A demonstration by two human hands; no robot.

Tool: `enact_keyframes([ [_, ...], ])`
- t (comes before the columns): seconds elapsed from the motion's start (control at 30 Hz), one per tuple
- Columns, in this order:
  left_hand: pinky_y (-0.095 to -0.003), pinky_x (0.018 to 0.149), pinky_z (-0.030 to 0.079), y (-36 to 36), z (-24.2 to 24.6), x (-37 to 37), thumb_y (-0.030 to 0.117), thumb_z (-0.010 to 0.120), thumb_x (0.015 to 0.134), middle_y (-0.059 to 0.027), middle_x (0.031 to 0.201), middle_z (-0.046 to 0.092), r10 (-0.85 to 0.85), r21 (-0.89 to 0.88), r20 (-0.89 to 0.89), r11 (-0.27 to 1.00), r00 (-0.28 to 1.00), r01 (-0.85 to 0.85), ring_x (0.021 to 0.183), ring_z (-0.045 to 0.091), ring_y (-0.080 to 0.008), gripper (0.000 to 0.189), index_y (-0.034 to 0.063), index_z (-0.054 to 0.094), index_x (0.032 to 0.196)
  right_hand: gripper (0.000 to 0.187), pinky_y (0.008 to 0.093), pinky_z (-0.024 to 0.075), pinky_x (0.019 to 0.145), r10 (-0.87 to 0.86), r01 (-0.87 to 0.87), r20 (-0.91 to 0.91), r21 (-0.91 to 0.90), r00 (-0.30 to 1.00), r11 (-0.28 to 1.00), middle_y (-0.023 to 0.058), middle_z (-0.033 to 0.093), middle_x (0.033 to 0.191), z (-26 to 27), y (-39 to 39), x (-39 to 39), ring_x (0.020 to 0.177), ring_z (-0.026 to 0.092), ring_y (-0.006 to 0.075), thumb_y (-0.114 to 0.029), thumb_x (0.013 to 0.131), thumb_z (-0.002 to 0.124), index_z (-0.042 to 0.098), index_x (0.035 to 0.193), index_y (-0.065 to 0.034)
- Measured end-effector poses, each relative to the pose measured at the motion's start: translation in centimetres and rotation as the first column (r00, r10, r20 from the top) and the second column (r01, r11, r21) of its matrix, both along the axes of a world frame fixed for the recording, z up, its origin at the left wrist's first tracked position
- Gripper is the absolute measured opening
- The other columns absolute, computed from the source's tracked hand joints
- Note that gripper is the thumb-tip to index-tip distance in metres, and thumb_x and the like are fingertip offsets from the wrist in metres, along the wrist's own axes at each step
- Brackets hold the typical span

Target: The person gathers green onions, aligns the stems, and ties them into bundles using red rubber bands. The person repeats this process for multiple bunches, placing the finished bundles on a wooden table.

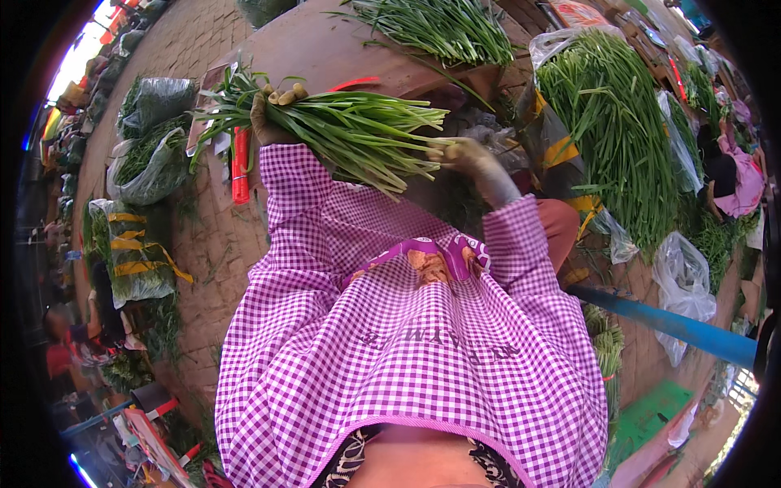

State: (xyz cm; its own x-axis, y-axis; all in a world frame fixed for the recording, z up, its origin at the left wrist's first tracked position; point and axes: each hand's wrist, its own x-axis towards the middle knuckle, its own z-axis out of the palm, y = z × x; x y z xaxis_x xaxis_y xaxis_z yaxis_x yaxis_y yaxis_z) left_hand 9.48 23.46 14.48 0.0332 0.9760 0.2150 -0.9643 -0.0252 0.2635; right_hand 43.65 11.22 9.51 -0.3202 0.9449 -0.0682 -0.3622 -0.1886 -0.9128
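Note:
My left hand is closed around a bunch of long green leafy stalks, its fingertips showing over the top. The bunch lies sideways in front of me, leaf tips to the left, pale cut ends to the right. At those pale ends, my right hand pinches the end of a stalk between thumb and fingers. Both hands look soiled or thinly gloved. Just below my left hand, a red strip-like bundle hangs near the edge of a low brown table. Another pile of green stalks lies on this table.
A large bagged heap of green stalks stands at the right. Wrapped bundles sit on the brick floor at the left. A blue pole crosses the lower right. A person in pink is at the far right, another person lower left.

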Motion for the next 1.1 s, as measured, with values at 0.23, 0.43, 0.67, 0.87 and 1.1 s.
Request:
enact_keyframes([
  [0.23,-0.0437,0.091,0.045,-0.9,0.4,3.2,0.021,0.059,0.085,-0.0020,0.070,0.056,0.057,-0.034,-0.050,0.998,0.997,-0.059,0.066,0.055,-0.0181,0.017,0.0049,0.057,0.088,0.043,0.0328,0.0383,0.099,-0.078,-0.101,0.285,0.561,0.955,0.821,0.0127,0.057,0.121,-0.7,0.4,-6.2,0.114,0.051,0.0236,-0.022,0.090,0.056,0.049,0.126,0.0002],
  [0.43,-0.0442,0.085,0.048,-0.2,0.0,1.5,0.026,0.058,0.085,0.0004,0.066,0.054,0.140,-0.197,-0.043,0.970,0.989,-0.146,0.063,0.054,-0.0179,0.017,0.0087,0.060,0.084,0.028,0.0467,0.0432,0.094,0.272,-0.191,-0.718,0.194,0.641,0.962,0.0093,0.061,0.085,-0.8,-1.8,-2.6,0.087,0.061,0.0279,-0.031,0.093,0.050,0.057,0.090,-0.0041],
  [0.67,-0.0450,0.082,0.050,0.1,-0.5,2.1,0.028,0.057,0.085,-0.0014,0.066,0.052,0.187,-0.234,-0.051,0.953,0.981,-0.194,0.062,0.052,-0.0186,0.019,0.0091,0.058,0.083,0.056,0.0330,0.0307,0.105,-0.041,0.032,0.175,0.056,0.984,0.998,0.0118,0.055,0.125,2.1,-3.5,-1.7,0.121,0.046,0.0217,-0.028,0.086,0.065,0.045,0.128,0.0025],
  [0.87,-0.0479,0.080,0.051,-0.1,-1.0,3.1,0.027,0.056,0.086,-0.0033,0.065,0.053,0.164,-0.245,-0.085,0.953,0.983,-0.180,0.060,0.052,-0.0204,0.019,0.0082,0.057,0.082,0.035,0.0318,0.0398,0.095,-0.097,0.069,-0.218,-0.134,0.971,0.989,0.0089,0.061,0.111,1.8,-1.7,-7.4,0.103,0.055,0.0188,-0.023,0.091,0.059,0.055,0.117,0.0001],
  [1.1,-0.0432,0.080,0.050,-0.2,-1.2,1.4,0.025,0.055,0.085,-0.0001,0.064,0.049,0.176,-0.264,-0.017,0.949,0.984,-0.175,0.059,0.051,-0.0178,0.018,0.0076,0.055,0.080,0.026,0.0373,0.0457,0.084,0.054,-0.001,-0.536,0.098,0.843,0.995,0.0042,0.055,0.074,0.3,-3.5,-2.4,0.078,0.057,0.0217,-0.029,0.095,0.050,0.053,0.082,-0.0060],
])
